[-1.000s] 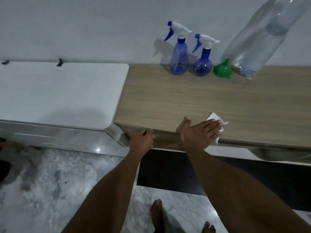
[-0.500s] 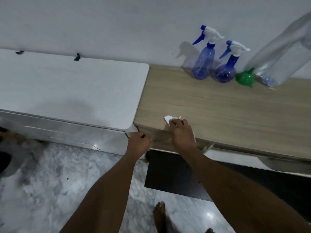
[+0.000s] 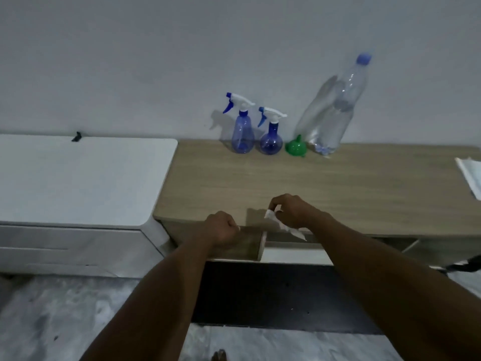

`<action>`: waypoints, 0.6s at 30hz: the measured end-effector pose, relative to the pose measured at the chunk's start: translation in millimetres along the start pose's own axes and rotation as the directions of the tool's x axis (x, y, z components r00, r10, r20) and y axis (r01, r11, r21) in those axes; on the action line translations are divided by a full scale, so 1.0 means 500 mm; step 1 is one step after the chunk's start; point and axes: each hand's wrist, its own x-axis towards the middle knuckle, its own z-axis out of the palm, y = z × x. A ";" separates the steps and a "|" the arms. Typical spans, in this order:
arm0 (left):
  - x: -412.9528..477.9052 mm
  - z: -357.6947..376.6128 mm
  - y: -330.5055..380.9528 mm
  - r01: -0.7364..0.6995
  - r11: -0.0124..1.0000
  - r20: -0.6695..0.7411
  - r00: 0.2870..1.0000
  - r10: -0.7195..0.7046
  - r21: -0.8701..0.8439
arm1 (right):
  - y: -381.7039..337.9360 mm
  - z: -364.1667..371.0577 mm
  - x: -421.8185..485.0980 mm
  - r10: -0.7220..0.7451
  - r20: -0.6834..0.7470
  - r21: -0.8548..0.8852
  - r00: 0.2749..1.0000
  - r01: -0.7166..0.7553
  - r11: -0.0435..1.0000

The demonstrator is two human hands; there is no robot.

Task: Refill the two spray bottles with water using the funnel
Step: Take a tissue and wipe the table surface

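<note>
Facing a bare pale wall and looking down on a wood-grain desk [image 3: 338,194], with a white cabinet [image 3: 78,178] butting against its left edge.

Pinching a crumpled white tissue [image 3: 273,221] in the right hand [image 3: 294,212], fingers curled tight around it, just over the desk's front edge. Resting the left hand [image 3: 221,227] at that same edge, left of the tissue, fingers balled into a fist. Not showing whether anything sits inside, so not guessing.

Judging this as wiping or tidying rather than filling, both trigger heads being screwed on. Doing it well probably meaning bunching the tissue into a firm pad, dragging it flat along the front edge, then setting it down well away from the back edge before reaching in.

Standing in a tight row along the back edge, left to right: tall spray bottle [image 3: 243,131], round spray bottle [image 3: 270,142], green funnel [image 3: 295,147] lying tipped just beside it, and a clear water bottle [image 3: 335,113], blue-capped and partly filled, just right of the funnel.

Getting in the way: the tissue occupying the right hand, plus the crowding of that row, risking a knocked water bottle when lifting anything out.

Lying at the right edge, white folded paper [image 3: 471,178], partly cut off. Spreading over the marble floor below the front edge, a dark mat [image 3: 260,295].
</note>
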 end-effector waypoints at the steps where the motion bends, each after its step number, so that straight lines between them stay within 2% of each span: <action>1: -0.002 0.008 0.034 -0.019 0.999 0.016 1.000 0.018 0.035 | 0.024 -0.026 -0.024 0.026 -0.008 -0.009 1.000 -0.026 1.000; 7: -0.018 0.072 0.291 -0.139 0.977 0.020 0.990 0.138 0.165 | 0.183 -0.192 -0.181 0.132 -0.135 -0.007 0.982 -0.134 0.991; 15: -0.039 0.226 0.652 -0.442 0.870 0.055 0.896 0.441 0.221 | 0.394 -0.377 -0.434 0.359 -0.327 0.293 0.874 -0.268 0.918; 18: -0.040 0.293 0.758 -0.515 0.833 0.104 0.857 0.505 0.203 | 0.479 -0.418 -0.520 0.404 -0.347 0.306 0.846 -0.305 0.902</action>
